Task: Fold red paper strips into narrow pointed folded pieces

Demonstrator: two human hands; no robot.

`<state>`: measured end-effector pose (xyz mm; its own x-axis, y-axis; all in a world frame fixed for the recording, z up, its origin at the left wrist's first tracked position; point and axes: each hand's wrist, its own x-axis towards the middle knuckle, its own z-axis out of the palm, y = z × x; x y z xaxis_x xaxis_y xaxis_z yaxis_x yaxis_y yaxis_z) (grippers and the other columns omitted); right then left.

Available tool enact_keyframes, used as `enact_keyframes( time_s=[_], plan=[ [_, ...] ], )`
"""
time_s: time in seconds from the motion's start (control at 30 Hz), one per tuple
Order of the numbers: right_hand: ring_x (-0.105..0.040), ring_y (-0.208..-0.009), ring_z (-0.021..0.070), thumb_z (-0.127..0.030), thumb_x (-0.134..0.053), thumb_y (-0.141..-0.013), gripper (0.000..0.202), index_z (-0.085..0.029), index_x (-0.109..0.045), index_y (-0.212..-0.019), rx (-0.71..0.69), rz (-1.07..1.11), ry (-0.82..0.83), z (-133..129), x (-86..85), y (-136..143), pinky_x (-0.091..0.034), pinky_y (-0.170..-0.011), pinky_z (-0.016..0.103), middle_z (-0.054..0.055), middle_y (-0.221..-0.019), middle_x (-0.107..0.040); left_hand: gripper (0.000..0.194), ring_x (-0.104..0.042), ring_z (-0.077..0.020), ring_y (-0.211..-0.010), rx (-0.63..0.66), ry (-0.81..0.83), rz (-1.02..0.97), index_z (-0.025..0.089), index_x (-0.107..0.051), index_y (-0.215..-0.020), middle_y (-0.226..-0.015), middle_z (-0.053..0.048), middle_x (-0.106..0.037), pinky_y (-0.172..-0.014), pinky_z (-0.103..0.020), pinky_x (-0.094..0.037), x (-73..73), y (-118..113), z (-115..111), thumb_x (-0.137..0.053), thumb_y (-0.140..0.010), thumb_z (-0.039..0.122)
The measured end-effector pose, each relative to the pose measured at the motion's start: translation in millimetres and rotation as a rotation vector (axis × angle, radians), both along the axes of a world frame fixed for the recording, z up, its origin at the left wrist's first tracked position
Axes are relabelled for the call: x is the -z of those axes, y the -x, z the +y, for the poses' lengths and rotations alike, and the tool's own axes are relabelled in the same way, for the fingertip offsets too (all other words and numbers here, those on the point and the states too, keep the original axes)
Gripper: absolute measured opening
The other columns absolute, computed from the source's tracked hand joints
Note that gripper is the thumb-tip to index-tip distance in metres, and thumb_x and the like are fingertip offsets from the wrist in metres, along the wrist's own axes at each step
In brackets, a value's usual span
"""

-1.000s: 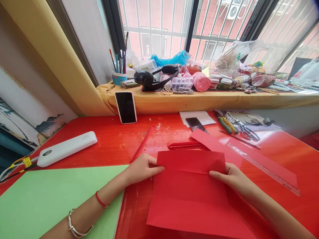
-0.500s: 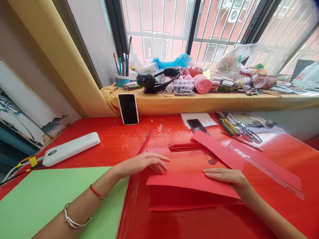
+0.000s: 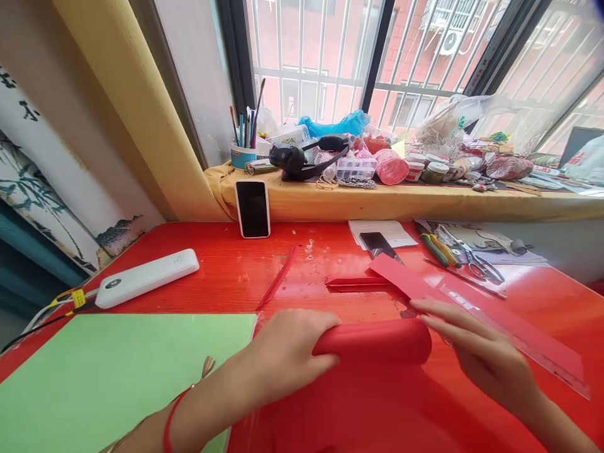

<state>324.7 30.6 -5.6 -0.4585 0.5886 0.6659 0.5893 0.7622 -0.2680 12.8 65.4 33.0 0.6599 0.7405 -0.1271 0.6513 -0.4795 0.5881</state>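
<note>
Head view: one sheet (image 3: 377, 343) is clamped by left hand (image 3: 295, 346), right hand (image 3: 488, 352) uncurled; brushes (image 3: 257, 116) in one cup (image 3: 243, 157), sill's (image 3: 353, 201) left end.

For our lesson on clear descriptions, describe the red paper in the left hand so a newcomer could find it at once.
On the red table, look right of the large green sheet. There, the left hand grips the red paper, with the right hand near its other end. Unlike the narrow red strips farther back, it bends over in a broad, rounded curve.
</note>
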Motion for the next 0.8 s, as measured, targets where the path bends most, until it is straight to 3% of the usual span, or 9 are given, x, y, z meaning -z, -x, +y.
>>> enact_keyframes(
  time_s=[0.13,0.23,0.3,0.4,0.57,0.7,0.8],
  plan=[
    [-0.066,-0.118,0.0241,-0.016,-0.056,-0.094,0.043,-0.034,-0.064,-0.133,0.090,-0.127,0.087,-3,-40.5,31,-0.056,-0.096,0.035,0.005,-0.126,-0.071,0.025,-0.066,-0.0261,-0.092,-0.039,-0.105,0.021,0.023,-0.067,-0.103,-0.102,-0.006,-0.073,-0.073,-0.028,-0.043,-5.7,0,-8,-0.056,-0.083,0.013],
    [-0.069,-0.109,0.0281,-0.031,-0.064,-0.092,0.034,-0.028,-0.068,-0.126,0.021,-0.287,0.186,-4,-54.0,63,-0.054,-0.099,0.044,0.009,-0.116,-0.075,0.024,-0.067,-0.0252,-0.091,-0.019,-0.159,0.034,0.024,-0.066,-0.103,-0.100,-0.004,-0.073,-0.071,-0.027,-0.043,-7.4,-1,-14,-0.055,-0.085,0.011],
    [-0.072,-0.094,0.0231,-0.026,-0.060,-0.095,0.024,-0.027,-0.071,-0.116,-0.021,-0.319,0.281,-2,-55.0,78,-0.048,-0.105,0.047,0.006,-0.102,-0.077,0.019,-0.068,-0.0231,-0.084,-0.005,-0.203,0.057,0.024,-0.066,-0.095,-0.092,-0.002,-0.073,-0.065,-0.026,-0.040,-7.9,-1,-17,-0.054,-0.088,0.011],
    [-0.070,-0.077,0.0169,-0.019,-0.056,-0.095,0.020,-0.027,-0.072,-0.104,-0.041,-0.274,0.366,1,-51.5,86,-0.047,-0.103,0.042,0.000,-0.085,-0.075,0.016,-0.067,-0.0204,-0.073,-0.003,-0.241,0.073,0.023,-0.064,-0.084,-0.083,0.000,-0.072,-0.058,-0.026,-0.034,-7.9,0,-18,-0.054,-0.090,0.012],
    [-0.069,-0.070,0.0147,-0.020,-0.062,-0.093,0.015,-0.028,-0.071,-0.100,-0.009,-0.234,0.376,1,-47.1,82,-0.045,-0.102,0.041,-0.004,-0.080,-0.074,0.019,-0.061,-0.0148,-0.060,0.003,-0.222,0.016,0.022,-0.059,-0.072,-0.070,0.004,-0.067,-0.052,-0.028,-0.025,-9.8,2,-17,-0.059,-0.091,0.018],
    [-0.067,-0.070,0.0154,-0.020,-0.057,-0.097,0.016,-0.028,-0.071,-0.098,-0.012,-0.268,0.405,-1,-49.1,81,-0.040,-0.106,0.045,-0.004,-0.079,-0.074,0.011,-0.064,-0.0165,-0.067,-0.002,-0.133,-0.044,0.025,-0.069,-0.082,-0.077,0.003,-0.072,-0.054,-0.025,-0.030,-16.4,4,-17,-0.069,-0.089,0.033],
    [-0.067,-0.070,0.0157,-0.021,-0.056,-0.098,0.017,-0.029,-0.071,-0.098,-0.028,-0.273,0.429,-2,-51.2,81,-0.039,-0.106,0.045,-0.005,-0.079,-0.074,0.017,-0.067,-0.0196,-0.074,-0.012,-0.101,-0.089,0.027,-0.074,-0.095,-0.084,0.000,-0.074,-0.060,-0.025,-0.037,-20.3,4,-18,-0.066,-0.092,0.042]
  ],
)
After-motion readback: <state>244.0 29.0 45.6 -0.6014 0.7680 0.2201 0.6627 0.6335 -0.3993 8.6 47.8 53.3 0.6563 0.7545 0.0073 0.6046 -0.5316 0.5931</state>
